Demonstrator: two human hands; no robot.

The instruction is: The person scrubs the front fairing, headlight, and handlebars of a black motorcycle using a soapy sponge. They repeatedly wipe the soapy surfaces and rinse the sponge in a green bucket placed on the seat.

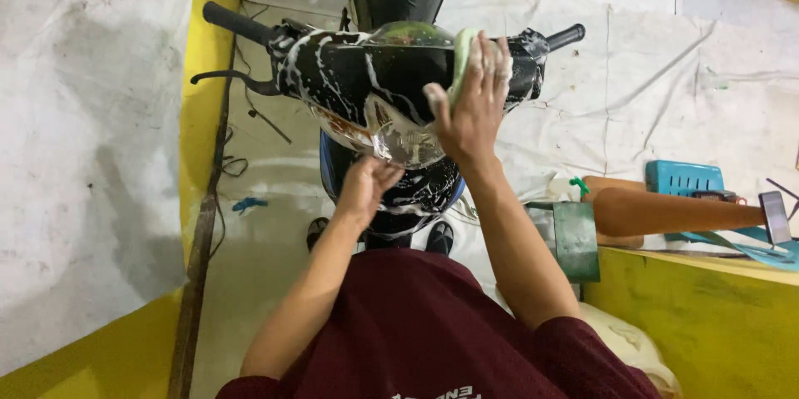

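Black motorbike (366, 74), front cowl streaked with white foam, stands on the pale floor (125, 116) directly ahead of the person. Left handlebar grip (235, 23) sits well clear of both hands. Left hand (364, 188), fingers loosely curled, rests on the lower cowl beneath the headlamp (405, 141). Right hand (474, 104), fingers spread flat, presses a green sponge (460, 62) against the upper cowl, just right of the headlamp. Farther right: a yellow table (707, 316) carrying a teal crate (682, 176).
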